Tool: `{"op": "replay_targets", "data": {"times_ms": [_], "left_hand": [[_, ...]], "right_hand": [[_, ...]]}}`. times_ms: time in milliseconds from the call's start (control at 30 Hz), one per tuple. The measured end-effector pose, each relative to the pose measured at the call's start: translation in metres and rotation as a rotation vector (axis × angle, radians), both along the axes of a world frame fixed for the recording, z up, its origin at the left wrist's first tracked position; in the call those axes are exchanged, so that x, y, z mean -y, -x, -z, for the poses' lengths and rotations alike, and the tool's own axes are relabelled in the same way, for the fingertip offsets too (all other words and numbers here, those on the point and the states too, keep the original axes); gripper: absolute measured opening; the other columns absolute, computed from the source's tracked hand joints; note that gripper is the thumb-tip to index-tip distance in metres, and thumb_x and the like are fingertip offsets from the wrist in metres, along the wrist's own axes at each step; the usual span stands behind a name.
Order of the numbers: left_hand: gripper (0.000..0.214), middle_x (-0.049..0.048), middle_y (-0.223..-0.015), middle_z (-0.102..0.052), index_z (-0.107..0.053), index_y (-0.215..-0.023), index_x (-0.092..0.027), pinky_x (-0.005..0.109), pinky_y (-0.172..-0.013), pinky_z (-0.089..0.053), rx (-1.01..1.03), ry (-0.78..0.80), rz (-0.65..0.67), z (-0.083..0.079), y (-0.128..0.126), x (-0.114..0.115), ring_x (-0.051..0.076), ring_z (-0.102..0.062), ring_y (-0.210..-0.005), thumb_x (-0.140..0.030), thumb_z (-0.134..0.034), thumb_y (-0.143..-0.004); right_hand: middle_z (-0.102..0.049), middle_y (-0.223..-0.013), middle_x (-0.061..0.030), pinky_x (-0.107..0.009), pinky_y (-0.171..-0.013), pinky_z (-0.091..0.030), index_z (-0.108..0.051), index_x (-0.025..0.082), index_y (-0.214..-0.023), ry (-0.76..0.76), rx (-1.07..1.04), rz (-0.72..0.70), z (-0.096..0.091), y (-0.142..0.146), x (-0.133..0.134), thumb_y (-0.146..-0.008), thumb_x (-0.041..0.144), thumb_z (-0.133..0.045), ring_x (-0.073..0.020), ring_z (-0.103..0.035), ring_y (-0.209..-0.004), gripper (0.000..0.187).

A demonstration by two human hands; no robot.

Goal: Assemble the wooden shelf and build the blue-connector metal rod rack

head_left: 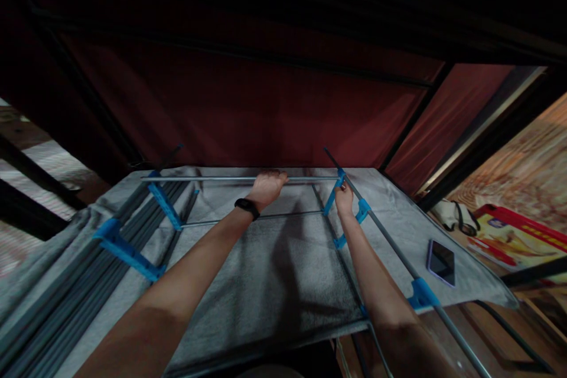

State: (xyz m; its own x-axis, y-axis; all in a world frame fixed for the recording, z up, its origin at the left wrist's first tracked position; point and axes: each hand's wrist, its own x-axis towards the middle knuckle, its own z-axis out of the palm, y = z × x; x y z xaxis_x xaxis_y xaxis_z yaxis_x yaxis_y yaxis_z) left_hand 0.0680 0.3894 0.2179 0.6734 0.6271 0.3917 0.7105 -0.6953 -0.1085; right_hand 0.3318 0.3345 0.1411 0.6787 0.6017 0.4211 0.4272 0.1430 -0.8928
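My left hand (267, 185) is wrapped round a grey metal tube (212, 178) that runs crosswise at the back of the frame. A dark band sits on that wrist. At the tube's right end, my right hand (344, 198) is closed at a blue plastic connector (340, 177), its fingers partly hidden. The tube's left end lies by another blue connector (163, 204). A long side pole (390, 236) passes right of my right hand, with more blue connectors (424, 295) along it.
A grey cloth (248, 271) covers the surface under the frame. Several loose tubes (84, 283) lie at the left. A phone (442, 262) rests at the right, beyond it a red and yellow box (518, 236). Dark red fabric (266, 112) hangs behind.
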Motion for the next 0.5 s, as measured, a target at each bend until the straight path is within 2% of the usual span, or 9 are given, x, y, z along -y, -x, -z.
{"op": "replay_targets", "data": {"times_ms": [167,233,333,433,500], "left_hand": [[0.032,0.0127,-0.103,-0.069,-0.065,-0.103,-0.015,0.035,-0.088,-0.044,-0.007,-0.014,0.027,-0.003,0.002,0.006,0.023,-0.064,-0.099,-0.035,-0.04,-0.101],[0.035,0.0137,-0.109,-0.068,-0.065,-0.108,-0.014,0.035,-0.09,-0.044,-0.003,-0.015,0.055,-0.005,0.005,0.008,0.024,-0.063,-0.103,-0.039,-0.041,-0.101],[0.043,0.0143,-0.122,-0.065,-0.062,-0.124,-0.016,0.038,-0.096,-0.042,0.028,-0.021,0.069,-0.015,0.015,0.01,0.025,-0.061,-0.111,-0.045,-0.041,-0.1],[0.045,0.0153,-0.128,-0.061,-0.06,-0.129,-0.016,0.041,-0.099,-0.041,0.05,-0.018,0.014,-0.033,0.038,0.007,0.027,-0.058,-0.115,-0.043,-0.038,-0.1],[0.042,0.0157,-0.132,-0.059,-0.059,-0.131,-0.016,0.041,-0.1,-0.04,0.051,-0.01,-0.05,-0.048,0.067,0.003,0.027,-0.057,-0.118,-0.038,-0.04,-0.1]], "right_hand": [[-0.068,-0.086,-0.005,-0.037,-0.086,-0.049,-0.065,0.018,-0.096,0.044,-0.041,-0.036,0.011,-0.011,-0.002,-0.07,0.031,-0.051,-0.0226,-0.062,-0.088,0.032],[-0.068,-0.093,-0.0072,-0.039,-0.089,-0.049,-0.065,0.017,-0.097,0.077,-0.056,-0.029,0.016,-0.016,-0.002,-0.069,0.031,-0.052,-0.024,-0.063,-0.093,0.034],[-0.063,-0.115,-0.013,-0.04,-0.096,-0.047,-0.06,0.015,-0.116,0.136,-0.097,0.028,0.028,-0.016,0.003,-0.066,0.03,-0.054,-0.0255,-0.062,-0.104,0.053],[-0.053,-0.132,-0.0176,-0.043,-0.099,-0.046,-0.047,0.014,-0.137,0.176,-0.089,0.071,0.046,-0.001,0.02,-0.067,0.032,-0.055,-0.0271,-0.058,-0.113,0.073],[-0.052,-0.132,-0.0175,-0.044,-0.098,-0.048,-0.047,0.015,-0.139,0.194,-0.026,0.01,0.059,0.016,0.037,-0.069,0.033,-0.054,-0.0269,-0.06,-0.111,0.072]]}}
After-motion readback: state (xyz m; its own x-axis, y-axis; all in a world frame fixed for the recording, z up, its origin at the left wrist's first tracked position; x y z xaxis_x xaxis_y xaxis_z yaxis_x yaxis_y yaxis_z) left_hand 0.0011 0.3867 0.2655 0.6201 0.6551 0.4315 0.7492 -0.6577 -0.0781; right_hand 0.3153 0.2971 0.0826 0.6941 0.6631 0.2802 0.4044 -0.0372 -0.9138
